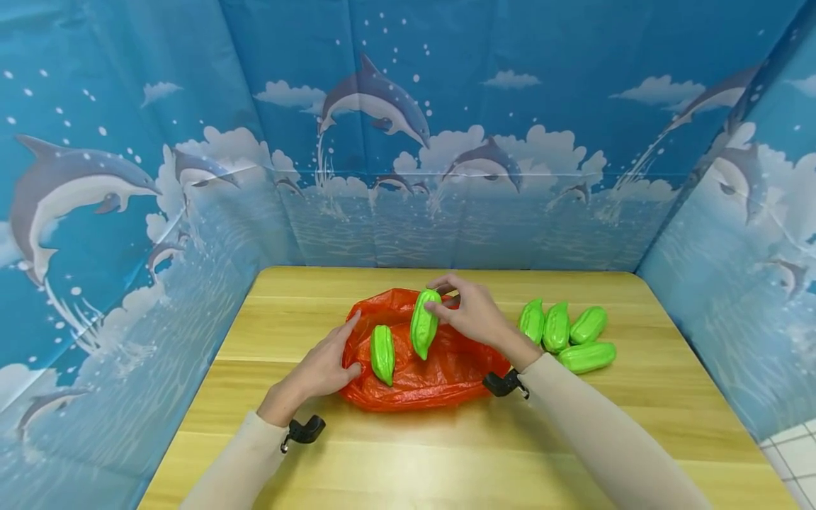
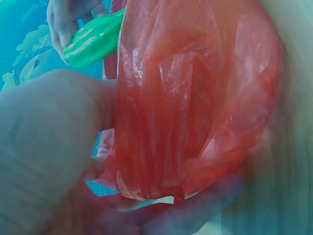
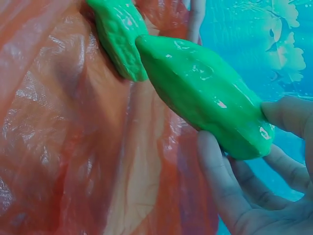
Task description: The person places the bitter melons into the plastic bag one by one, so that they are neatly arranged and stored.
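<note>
My right hand point(image 1: 474, 312) pinches a green bitter melon point(image 1: 423, 329) by one end, thumb on one side and fingers on the other, above the red plastic bag point(image 1: 440, 382). The melon has a glossy, ridged skin, and its pointed end point(image 3: 146, 46) faces away from my fingers. A second bitter melon point(image 1: 382, 354) lies in the left part of the wide-mouthed bag. At the left rim, my left hand point(image 1: 321, 365) touches the bag with its fingers fairly straight and its thumb spread apart. Plastic point(image 2: 161, 107) covers the thumb's tip in the left wrist view.
Several more bitter melons point(image 1: 557, 327) lie together on the wooden table point(image 1: 408, 460), right of the bag and beside my right forearm. Blue dolphin-print sheets point(image 1: 459, 205) stand along the table's back and sides. Each wrist carries a black camera mount point(image 1: 503, 383).
</note>
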`<state>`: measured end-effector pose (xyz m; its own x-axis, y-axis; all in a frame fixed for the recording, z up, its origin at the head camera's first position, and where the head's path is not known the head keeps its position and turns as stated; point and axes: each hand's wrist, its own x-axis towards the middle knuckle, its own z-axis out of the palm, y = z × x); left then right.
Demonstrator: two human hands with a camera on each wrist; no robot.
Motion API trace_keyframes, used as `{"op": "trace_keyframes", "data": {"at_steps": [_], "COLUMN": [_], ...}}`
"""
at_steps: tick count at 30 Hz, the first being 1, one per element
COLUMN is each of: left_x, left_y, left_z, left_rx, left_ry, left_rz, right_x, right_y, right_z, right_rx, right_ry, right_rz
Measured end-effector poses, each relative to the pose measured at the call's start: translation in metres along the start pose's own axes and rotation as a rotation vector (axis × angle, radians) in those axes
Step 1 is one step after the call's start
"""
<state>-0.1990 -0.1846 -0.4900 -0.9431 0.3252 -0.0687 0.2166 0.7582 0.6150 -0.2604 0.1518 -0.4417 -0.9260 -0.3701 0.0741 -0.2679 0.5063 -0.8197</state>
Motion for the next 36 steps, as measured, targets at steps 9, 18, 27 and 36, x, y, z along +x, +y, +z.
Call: {"op": "trace_keyframes", "data": {"at_steps": [9,18,27,36], "left_x": [-0.003,-0.002,-0.001,-0.003], "left_y": [-0.001,-0.001,-0.001,0.0], "left_z": [-0.001,0.002,0.003,0.003], "left_rx": [-0.017,-0.032,-0.032,-0.045], "left_ry": [0.011,0.011,0.017,0.01], "left_rz": [0.016,-0.001,0.012,0.012], "right_x": [0.01,0.013,0.021,0.023], "right_y": [0.004,0.003,0.009,0.005], "right_z": [0.013,0.021,0.036,0.044], "right_rx": [0.063,0.059,0.006,0.001], "right_ry": [-0.089,-0.169,-0.238,-0.271], "right_rz": [0.049,0.07,0.076,0.122]}}
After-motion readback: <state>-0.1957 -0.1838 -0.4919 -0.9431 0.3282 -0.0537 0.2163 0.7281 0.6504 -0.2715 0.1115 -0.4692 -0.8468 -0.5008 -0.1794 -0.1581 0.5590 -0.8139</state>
